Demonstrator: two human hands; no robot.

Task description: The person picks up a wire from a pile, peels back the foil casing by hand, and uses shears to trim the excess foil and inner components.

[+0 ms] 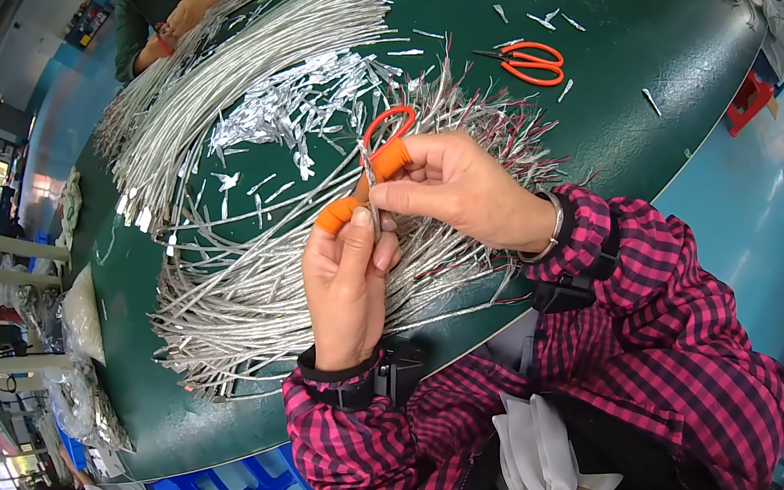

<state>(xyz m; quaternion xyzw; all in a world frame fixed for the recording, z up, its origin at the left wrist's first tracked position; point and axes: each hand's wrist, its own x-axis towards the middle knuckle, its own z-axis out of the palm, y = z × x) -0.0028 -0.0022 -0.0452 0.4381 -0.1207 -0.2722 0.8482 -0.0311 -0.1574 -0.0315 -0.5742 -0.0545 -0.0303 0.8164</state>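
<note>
We look down at a dark green work table [616, 128], where two bare hands meet over a spread of silver cables [240, 301]. The left hand [345, 282] pinches a thin silver strand [368, 166] between thumb and index finger, and the right hand [472, 189] grips the same strand just above, thumb pressed against it. The strand stands roughly upright between the two hands, above the middle of the spread. Orange sleeves [338, 214] cover both index fingers, and we see black straps [603, 250] at the cuffs of a pink-and-black checked shirt [674, 326]. Just beyond the fingers shows an orange loop handle [391, 115]; whether a finger touches it, we cannot tell. Orange-handled scissors [535, 62] lie farther right, near scattered foil scraps. Beyond the hands we find a heap of silver foil strips [292, 104] beside a second cable bundle [258, 73], and at the far edge a co-worker's hands [187, 13], close together.
</note>
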